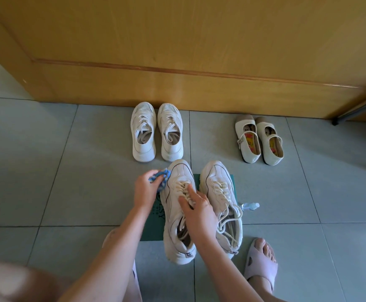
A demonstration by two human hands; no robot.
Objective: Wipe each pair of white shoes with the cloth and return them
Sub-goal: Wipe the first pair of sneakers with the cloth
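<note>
Two chunky white sneakers stand side by side on a green mat (231, 178). My right hand (196, 209) grips the left sneaker (178, 182) across its laces and tongue. My left hand (145, 190) is shut on a crumpled blue cloth (161, 177), pressed against that sneaker's left side near the toe. The right sneaker (220, 184) stands untouched, its laces loose. Further off by the door, a second pair of white sneakers (157, 131) and a pair of cream strap shoes (259, 139) sit in a row.
A wooden door (188, 51) closes off the far side. A small clear spray bottle (250, 206) lies right of the mat. My foot in a lilac slipper (261, 261) is at the lower right. A dark metal leg (352, 114) crosses the far right. The floor is grey tile.
</note>
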